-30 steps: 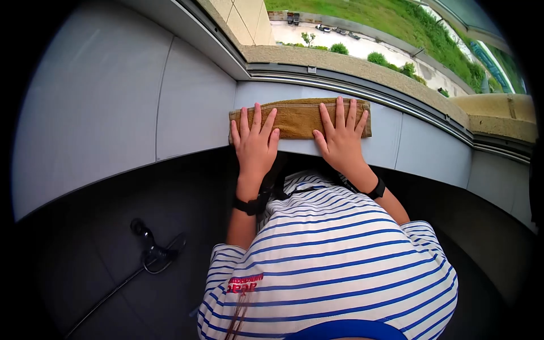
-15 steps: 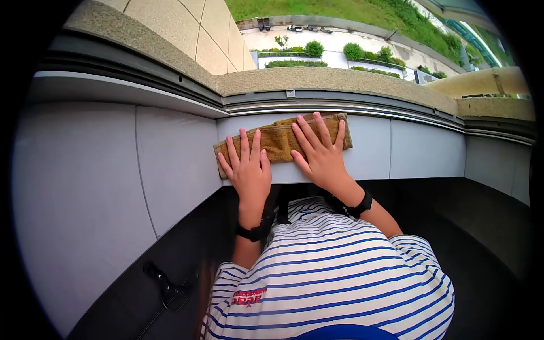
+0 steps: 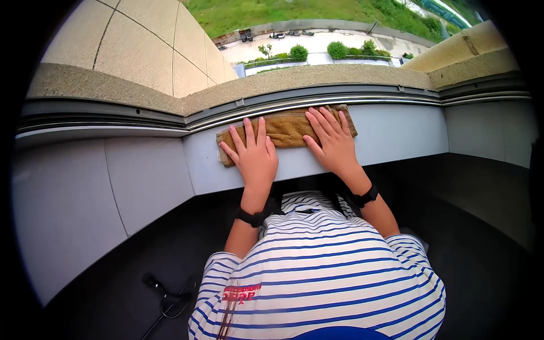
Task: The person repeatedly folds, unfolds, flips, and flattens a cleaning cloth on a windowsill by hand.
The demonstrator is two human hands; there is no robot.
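Folded brown cloth [image 3: 288, 131]; slightly rumpled; aslant on grey sill [image 3: 399, 131]

Daylight only from the window side, top of frame. Pavement [image 3: 317, 42] outside runs near white; sill [image 3: 405, 130] bright, soft sheen, no hard shadows. Floor [image 3: 107, 303] very dark, detail mostly crushed. Left hand [image 3: 258, 163], right hand [image 3: 335, 148] evenly lit, no obvious motion blur; cloth [image 3: 286, 131] texture readable. Heavy fisheye: window track [image 3: 317, 89] bows, corners vignette to black.
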